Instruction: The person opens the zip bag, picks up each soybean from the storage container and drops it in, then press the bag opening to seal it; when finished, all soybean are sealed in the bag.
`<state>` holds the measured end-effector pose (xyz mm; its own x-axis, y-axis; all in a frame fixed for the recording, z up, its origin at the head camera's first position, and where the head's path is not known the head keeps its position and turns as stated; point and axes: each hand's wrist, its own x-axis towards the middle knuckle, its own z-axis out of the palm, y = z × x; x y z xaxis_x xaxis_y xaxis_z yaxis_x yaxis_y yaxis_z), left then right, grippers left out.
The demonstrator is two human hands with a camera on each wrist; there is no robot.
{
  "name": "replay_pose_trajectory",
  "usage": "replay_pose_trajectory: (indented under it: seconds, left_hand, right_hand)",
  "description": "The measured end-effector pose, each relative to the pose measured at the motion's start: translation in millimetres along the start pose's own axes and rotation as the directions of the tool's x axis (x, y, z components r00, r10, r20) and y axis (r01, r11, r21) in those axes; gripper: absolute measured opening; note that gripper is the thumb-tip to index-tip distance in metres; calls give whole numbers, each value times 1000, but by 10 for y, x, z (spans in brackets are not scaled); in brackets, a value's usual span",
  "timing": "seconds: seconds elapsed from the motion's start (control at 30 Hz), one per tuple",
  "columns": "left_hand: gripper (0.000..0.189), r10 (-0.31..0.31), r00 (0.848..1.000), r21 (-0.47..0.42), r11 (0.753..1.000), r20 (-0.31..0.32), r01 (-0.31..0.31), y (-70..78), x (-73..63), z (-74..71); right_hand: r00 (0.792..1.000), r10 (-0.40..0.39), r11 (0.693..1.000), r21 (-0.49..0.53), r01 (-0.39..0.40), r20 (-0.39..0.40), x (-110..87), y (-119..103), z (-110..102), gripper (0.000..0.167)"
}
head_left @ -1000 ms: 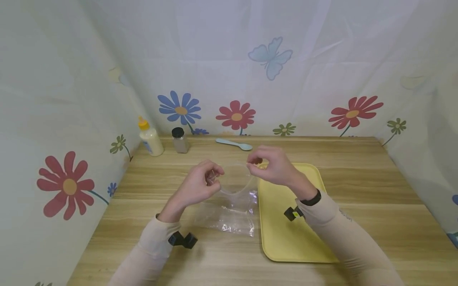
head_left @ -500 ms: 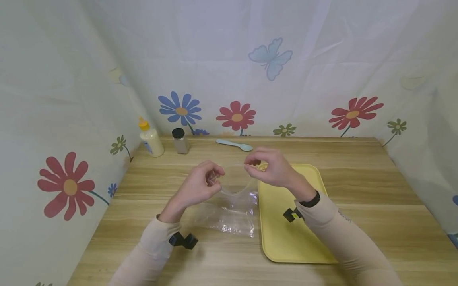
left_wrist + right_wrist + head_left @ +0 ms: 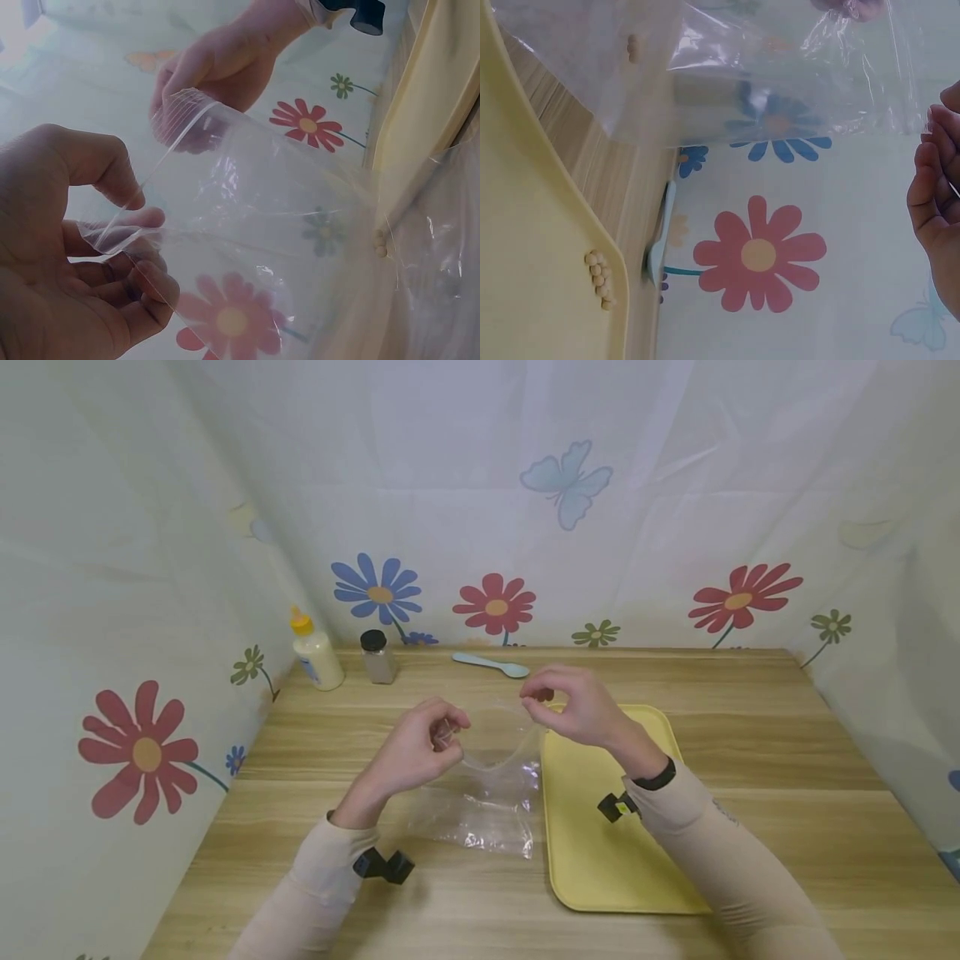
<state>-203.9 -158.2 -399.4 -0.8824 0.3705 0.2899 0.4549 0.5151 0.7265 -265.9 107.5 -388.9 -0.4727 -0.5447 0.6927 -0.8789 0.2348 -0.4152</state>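
A clear zip bag [image 3: 480, 814] stands with its mouth spread between both hands, its lower part close over the wooden table. My left hand [image 3: 416, 739] pinches one side of the rim between thumb and fingers; in the left wrist view the zip strip runs from this left hand [image 3: 82, 247] to the opposite corner. There my right hand [image 3: 577, 710] pinches the other side, above the far end of the yellow tray [image 3: 607, 860]. Small beige balls [image 3: 598, 279] lie clustered in the tray's far corner. A few more beige balls [image 3: 634, 49] show through the bag's film.
A light blue spoon [image 3: 491, 663] lies near the table's back edge. To its left stand a square jar with a black lid [image 3: 378, 658] and a squeeze bottle with a yellow cap [image 3: 318, 656]. Flower-printed curtains [image 3: 450, 485] enclose the table.
My right hand has drifted slightly left, then back to the right, pulling the bag's mouth a bit wider. The left hand stays in place.
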Motion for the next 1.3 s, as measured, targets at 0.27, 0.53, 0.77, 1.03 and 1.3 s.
replay_pose_trajectory:
  seconds: [0.27,0.53,0.77,1.03,1.3]
  left_hand:
    - [29,3,1000,6,1000,-2,-3,-11,-2,-7]
    - [29,7,1000,11,1000,-3,-7,-7,-6,-17]
    - [30,3,1000,16,1000,1,-3,-17,-2,-5]
    - [30,5,1000,21,1000,0,-5,-17,6,-8]
    - [29,12,1000,17,1000,-2,-12,-19,0,-9]
  right_hand:
    - [998,58,998,-38,-59,-11,-65,161,-43,11]
    - [997,83,995,-52,-83,-10,-132,252,-51,11]
    - [994,112,991,-70,-112,5,-189,345,-48,9]
    - [983,179,982,-74,-176,34,-235,418,-51,9]
    - [974,222,972,-87,-218,40,-275,531,-16,8]
